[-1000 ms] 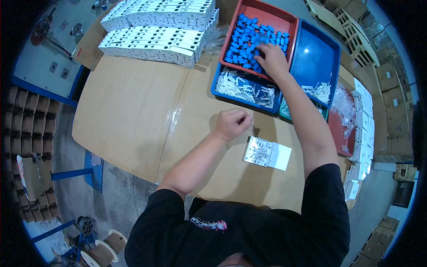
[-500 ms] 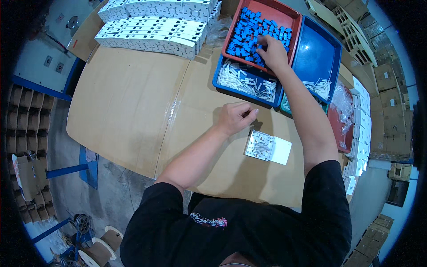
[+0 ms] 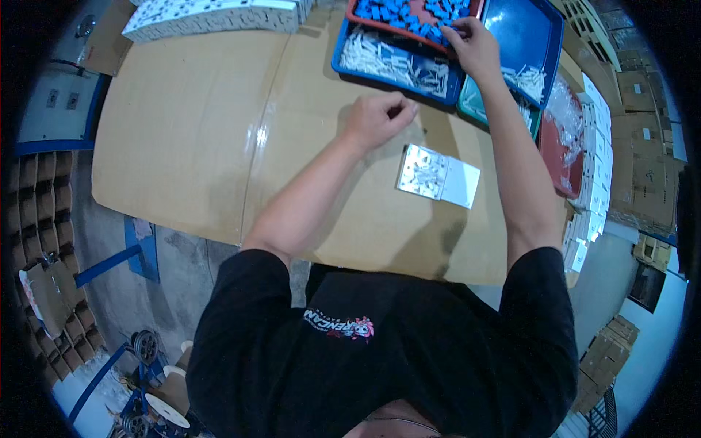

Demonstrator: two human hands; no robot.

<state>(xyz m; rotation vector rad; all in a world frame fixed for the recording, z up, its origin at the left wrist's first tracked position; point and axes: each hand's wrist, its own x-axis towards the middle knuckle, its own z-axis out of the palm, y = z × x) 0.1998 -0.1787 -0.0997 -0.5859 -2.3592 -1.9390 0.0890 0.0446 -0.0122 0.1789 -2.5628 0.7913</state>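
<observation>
My right hand (image 3: 475, 50) is over the near right corner of a red tray (image 3: 478, 9) of small blue plastic pieces (image 3: 394, 11). Its thumb and fingers are pinched together, and whatever is between them is too small to make out. My left hand (image 3: 380, 120) rests on the cardboard-topped table, loosely curled, in front of a blue tray (image 3: 398, 79) of small white sticks (image 3: 372, 58). Nearer me lies a flat white square casing (image 3: 423, 172), with small fittings inside and a plain white panel (image 3: 461, 183) on its right. Neither hand touches it.
Stacked white casings (image 3: 212, 17) stand at the far left. Another blue tray (image 3: 520, 36) slopes at the right, above a green tray (image 3: 473, 102). Beyond my right arm are a red bin (image 3: 562, 164) with clear plastic wrap and more white stacks (image 3: 595, 153). Cardboard (image 3: 175, 146) covers the table.
The whole view has shifted, so the table sits higher in the picture. My right hand has drawn from among the blue pieces toward the tray's near right corner. My left hand stays curled.
</observation>
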